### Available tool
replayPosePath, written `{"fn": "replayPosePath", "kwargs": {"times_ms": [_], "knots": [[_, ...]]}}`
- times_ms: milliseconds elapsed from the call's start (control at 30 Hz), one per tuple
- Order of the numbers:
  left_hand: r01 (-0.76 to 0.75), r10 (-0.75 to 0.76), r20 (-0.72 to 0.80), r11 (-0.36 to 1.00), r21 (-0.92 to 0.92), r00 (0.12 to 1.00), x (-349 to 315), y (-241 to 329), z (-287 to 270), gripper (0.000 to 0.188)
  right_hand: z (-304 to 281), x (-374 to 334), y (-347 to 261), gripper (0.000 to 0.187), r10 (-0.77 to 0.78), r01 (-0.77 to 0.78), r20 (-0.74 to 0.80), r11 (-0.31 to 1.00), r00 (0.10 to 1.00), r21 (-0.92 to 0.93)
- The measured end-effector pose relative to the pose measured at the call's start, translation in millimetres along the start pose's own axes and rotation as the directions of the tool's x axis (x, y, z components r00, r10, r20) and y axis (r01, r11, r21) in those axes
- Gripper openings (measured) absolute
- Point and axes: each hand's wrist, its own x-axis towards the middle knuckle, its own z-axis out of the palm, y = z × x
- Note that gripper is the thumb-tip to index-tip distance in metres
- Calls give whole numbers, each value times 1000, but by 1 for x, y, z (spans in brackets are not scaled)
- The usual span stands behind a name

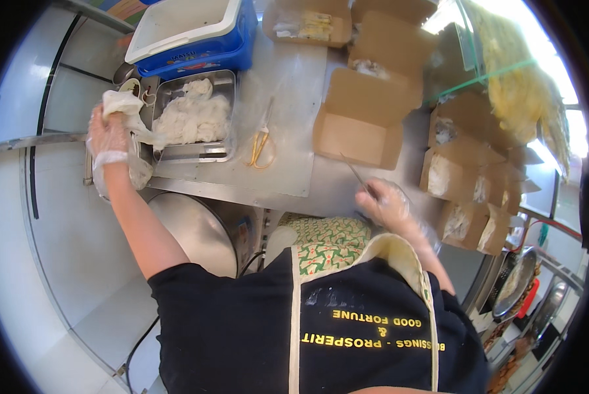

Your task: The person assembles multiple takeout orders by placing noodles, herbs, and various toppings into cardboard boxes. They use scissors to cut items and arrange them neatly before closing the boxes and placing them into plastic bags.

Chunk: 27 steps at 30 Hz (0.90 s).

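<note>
In a clear plastic glove, my left hand (105, 136) is at the far left, closed on a limp white cloth-like piece (125, 105). One end of it trails toward a metal tray (232, 134) heaped with soft white strands, perhaps rice noodles (192, 117). My right hand (387, 202), also gloved, grips a thin dark metal tool (358, 174) near the table's front edge; its kind is unclear. Just beyond that tool lies an open brown cardboard box (357, 141) with nothing visible inside. Yellow-handled scissors (261, 141) rest between tray and box.
A blue cooler (199, 49) with a white lid stands behind the tray. More brown boxes (462, 167), several holding white food, crowd the right side. Yellowish strands (514, 85) hang beyond a glass panel. Below the table stands a large round metal vessel (192, 223).
</note>
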Motion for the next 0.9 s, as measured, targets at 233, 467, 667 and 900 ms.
{"fn": "replayPosePath", "kwargs": {"times_ms": [233, 467, 667, 900], "knots": [[166, 20, 190, 403, -900, 981, -68, 155, 9, 41, 4, 44, -5, 71, -385, -57, 479, 730, 789, 681], [591, 171, 626, 216, -777, 761, -159, 270, 104, 38, 21, 96, 43, 81, -115, -333, 389, 335, 914, 881], [556, 198, 618, 294, -778, 761, -179, 299, 150, 36, 13, 71, 88, 82, -165, -510, 549, 229, 819, 829], [525, 165, 619, 391, -756, 768, -199, 312, 177, 31, 0, 88, 68, 70, -165, -79, 157, 401, 974, 913]]}}
